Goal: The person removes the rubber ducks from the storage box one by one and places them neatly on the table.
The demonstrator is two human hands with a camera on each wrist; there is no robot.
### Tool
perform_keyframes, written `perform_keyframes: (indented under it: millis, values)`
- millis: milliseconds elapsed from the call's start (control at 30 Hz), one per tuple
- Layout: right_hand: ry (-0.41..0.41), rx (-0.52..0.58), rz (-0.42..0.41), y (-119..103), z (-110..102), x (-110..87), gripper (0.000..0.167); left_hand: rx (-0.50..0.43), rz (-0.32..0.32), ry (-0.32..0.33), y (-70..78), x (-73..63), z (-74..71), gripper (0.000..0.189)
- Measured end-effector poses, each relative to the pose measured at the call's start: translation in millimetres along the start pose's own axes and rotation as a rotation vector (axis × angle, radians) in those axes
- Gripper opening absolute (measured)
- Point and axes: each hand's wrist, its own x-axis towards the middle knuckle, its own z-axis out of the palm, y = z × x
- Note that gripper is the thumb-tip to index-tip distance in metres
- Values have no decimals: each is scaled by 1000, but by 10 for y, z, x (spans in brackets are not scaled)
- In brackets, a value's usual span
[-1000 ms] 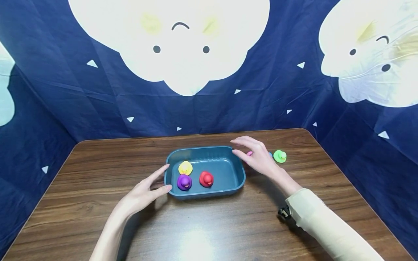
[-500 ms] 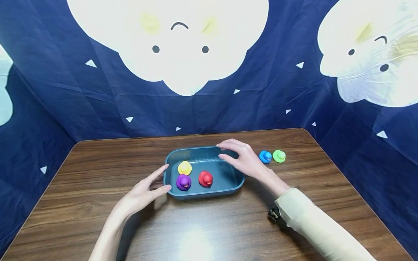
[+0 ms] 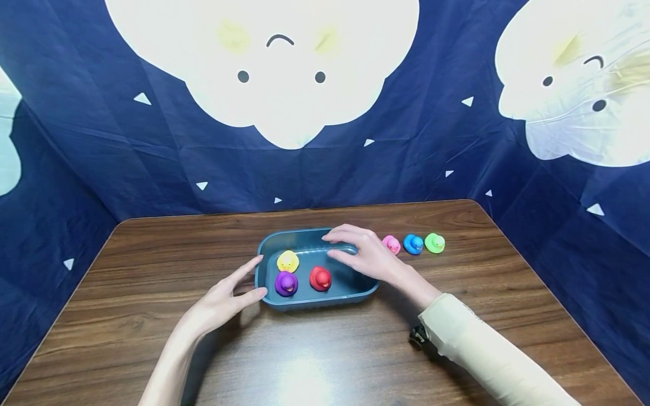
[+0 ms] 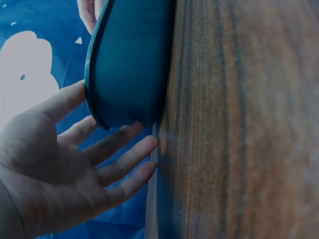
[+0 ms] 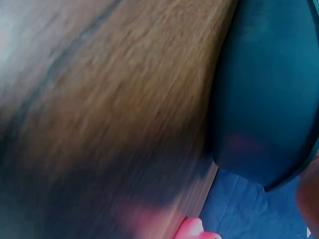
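A dark teal plastic tray [image 3: 350,294] holds three rubber ducks: a yellow duck [image 3: 288,260], a purple duck [image 3: 286,283] and a red duck [image 3: 320,278]. My left hand [image 3: 218,304] rests spread against the tray's left end, fingertips at its rim and wall; the left wrist view shows these fingers [image 4: 117,142] nearly straight. Over the right part of the tray hovers my right hand [image 3: 368,254], thumb and fingers apart, with nothing seen between them. It is up and right of the red duck. Only an edge of this hand [image 5: 309,199] shows in the right wrist view.
To the tray's right a pink duck [image 3: 391,245], a blue duck [image 3: 413,244] and a green duck [image 3: 434,243] stand in a row on the wooden table [image 3: 152,254]. Blue cloth with cloud shapes [image 3: 294,180] hangs behind the table and at its sides.
My right hand has moved left from the tray's right end to over its inside, bringing the pink and blue ducks into full view. My left hand and the tray keep their place.
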Motion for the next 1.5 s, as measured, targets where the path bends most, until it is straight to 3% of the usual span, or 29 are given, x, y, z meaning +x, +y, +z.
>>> perform_keyframes:
  millis: [467, 767, 1500]
  values:
    - [-193, -65, 14, -75, 84, 30, 29, 0, 4, 2, 21, 10, 14, 76]
    - [-269, -126, -51, -74, 123, 18, 33, 1, -1, 1, 26, 12, 11, 76]
    - [-364, -171, -41, -76, 178, 34, 36, 7, 7, 3, -1, 10, 0, 78]
